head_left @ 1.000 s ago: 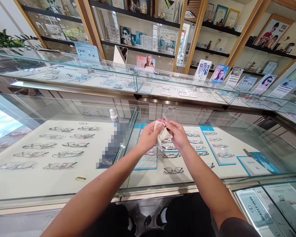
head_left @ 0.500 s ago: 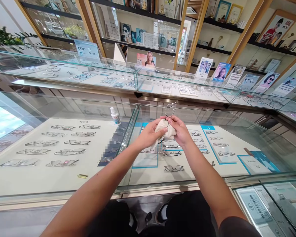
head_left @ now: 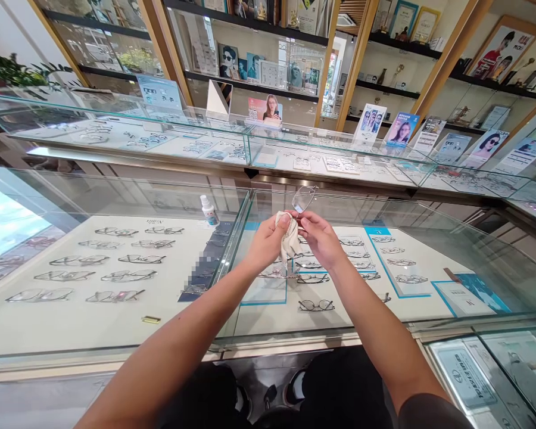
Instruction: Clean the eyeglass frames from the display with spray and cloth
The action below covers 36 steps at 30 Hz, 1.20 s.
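My left hand (head_left: 267, 239) is closed on a cream cloth (head_left: 289, 239), which hangs down from its thumb and fingers. Beside it, on the right, my right hand (head_left: 322, 238) pinches a thin-framed pair of glasses (head_left: 304, 199) with thumb and fingers. One lens of the glasses stands up above both hands; the rest of the frame is hidden by the fingers. Both hands are over the glass display case (head_left: 295, 333), in which rows of glasses lie. A white spray bottle (head_left: 209, 211) stands to the left of my hands.
A small gold-coloured item (head_left: 150, 320) is at the front left of the case. Behind runs a second glass counter (head_left: 183, 173) with upright cards on top, such as a blue one (head_left: 401, 128). Shelves (head_left: 259, 83) line the back wall.
The cloth was bunched between both hands; now it hangs from my left hand. The glasses have shifted slightly left and tilted, and my right hand's fingers have come off the cloth.
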Each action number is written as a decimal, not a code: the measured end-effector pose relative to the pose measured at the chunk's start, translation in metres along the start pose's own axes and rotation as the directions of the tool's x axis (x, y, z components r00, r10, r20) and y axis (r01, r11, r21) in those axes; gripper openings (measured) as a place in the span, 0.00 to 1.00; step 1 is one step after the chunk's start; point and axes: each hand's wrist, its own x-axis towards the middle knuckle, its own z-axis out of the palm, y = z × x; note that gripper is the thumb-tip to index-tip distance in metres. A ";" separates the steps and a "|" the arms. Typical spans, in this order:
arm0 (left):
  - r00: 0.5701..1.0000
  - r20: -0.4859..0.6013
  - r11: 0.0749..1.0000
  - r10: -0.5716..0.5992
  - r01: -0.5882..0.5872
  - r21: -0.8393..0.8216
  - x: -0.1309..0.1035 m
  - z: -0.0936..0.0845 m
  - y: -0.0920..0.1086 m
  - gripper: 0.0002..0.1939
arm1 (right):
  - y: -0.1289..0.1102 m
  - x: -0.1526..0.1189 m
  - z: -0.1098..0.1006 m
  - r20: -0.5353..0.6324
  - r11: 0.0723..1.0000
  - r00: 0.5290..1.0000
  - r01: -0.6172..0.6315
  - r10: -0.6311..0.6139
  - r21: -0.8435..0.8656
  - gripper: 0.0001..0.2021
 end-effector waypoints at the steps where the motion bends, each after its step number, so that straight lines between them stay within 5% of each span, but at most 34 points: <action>1: 1.000 0.012 1.000 0.005 -0.006 0.027 -0.001 0.000 0.001 0.30 | 0.002 0.001 -0.001 -0.033 1.000 0.999 -0.005 0.005 0.010 0.14; 10: 0.970 0.243 0.998 -0.023 0.035 -0.049 -0.003 0.001 0.002 0.28 | 0.001 0.007 -0.009 -0.138 0.995 0.989 -0.033 0.046 0.098 0.16; 20: 1.000 -0.020 1.000 -0.017 0.018 0.013 -0.004 0.008 -0.002 0.33 | 0.007 0.002 0.000 -0.052 0.997 0.999 -0.010 0.014 0.079 0.12; 25: 0.995 0.006 0.995 -0.096 0.096 -0.032 0.000 0.001 -0.006 0.33 | -0.004 0.009 -0.018 -0.108 0.978 0.993 -0.015 0.038 0.208 0.11; 30: 0.975 -0.168 0.983 -0.147 0.125 -0.134 0.015 -0.016 -0.011 0.34 | -0.028 0.014 -0.044 -0.200 0.940 0.979 0.106 -0.041 0.325 0.04; 36: 0.935 -0.278 0.948 -0.219 0.136 -0.288 0.026 -0.030 0.003 0.31 | -0.032 0.015 -0.050 -0.214 0.931 0.976 0.104 -0.028 0.349 0.02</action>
